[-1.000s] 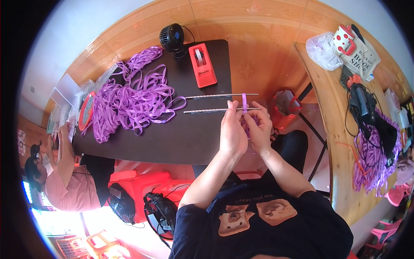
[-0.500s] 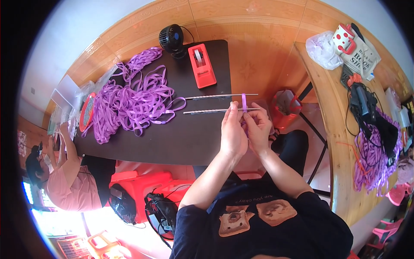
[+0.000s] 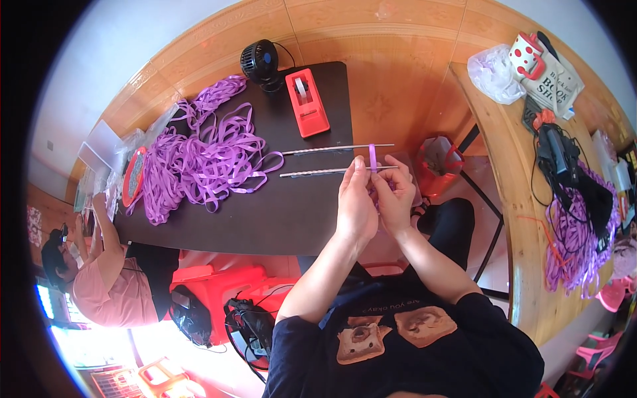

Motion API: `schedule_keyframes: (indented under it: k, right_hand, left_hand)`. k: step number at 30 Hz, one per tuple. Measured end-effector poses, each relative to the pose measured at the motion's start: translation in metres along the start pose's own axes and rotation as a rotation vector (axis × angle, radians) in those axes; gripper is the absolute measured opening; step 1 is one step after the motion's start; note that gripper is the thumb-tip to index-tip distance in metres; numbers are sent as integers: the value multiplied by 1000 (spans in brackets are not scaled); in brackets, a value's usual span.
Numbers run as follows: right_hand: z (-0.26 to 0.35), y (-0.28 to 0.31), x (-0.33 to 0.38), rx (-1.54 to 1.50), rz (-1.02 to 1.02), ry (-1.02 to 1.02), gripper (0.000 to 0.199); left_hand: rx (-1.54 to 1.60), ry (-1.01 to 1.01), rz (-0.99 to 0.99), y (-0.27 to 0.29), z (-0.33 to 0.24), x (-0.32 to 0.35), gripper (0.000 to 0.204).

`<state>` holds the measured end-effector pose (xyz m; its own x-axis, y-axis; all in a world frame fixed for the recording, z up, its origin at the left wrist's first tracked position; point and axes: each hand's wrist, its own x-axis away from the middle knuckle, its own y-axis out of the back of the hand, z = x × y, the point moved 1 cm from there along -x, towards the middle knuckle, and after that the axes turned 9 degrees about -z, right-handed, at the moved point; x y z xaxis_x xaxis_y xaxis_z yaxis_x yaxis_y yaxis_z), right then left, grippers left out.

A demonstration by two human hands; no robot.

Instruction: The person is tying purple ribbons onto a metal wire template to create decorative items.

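Note:
Two thin metal rods (image 3: 318, 148) lie side by side and stick out past the right edge of the dark table. Near their right ends, a narrow purple ribbon (image 3: 373, 156) spans both rods. My right hand (image 3: 395, 199) pinches the ribbon at the nearer rod, thumb and forefinger pressed together. Close against it, my left hand (image 3: 355, 209) is closed with its thumb up by the same rod, and a bit of purple shows between the two hands. The left fingertips are mostly hidden behind the hand.
A big tangle of purple ribbon (image 3: 199, 159) covers the table's left part. Behind the rods stand a red tape dispenser (image 3: 308, 105) and a small black fan (image 3: 259, 63). A red bin (image 3: 439, 166) and a wooden table (image 3: 494, 132) are at right. Another person (image 3: 109, 285) sits at far left.
Both hands keep their place at the ribbon and the nearer rod, with only a very slight shift of the fingers. The whole view has moved a little.

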<state>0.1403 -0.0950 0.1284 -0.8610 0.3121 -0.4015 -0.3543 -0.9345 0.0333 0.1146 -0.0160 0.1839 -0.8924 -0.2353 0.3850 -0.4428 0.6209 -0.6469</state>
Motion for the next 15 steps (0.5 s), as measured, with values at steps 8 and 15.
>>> schedule_keyframes:
  k: [8, 15]
  right_hand:
    - [-2, -4, 2, -116, -4, -46, 8]
    - [-8, -1, 2, -157, 17, -71, 9]
  left_hand:
    - [2, -9, 61, 4, -2, 1, 47]
    - [20, 42, 122, 4, -5, 4, 60]
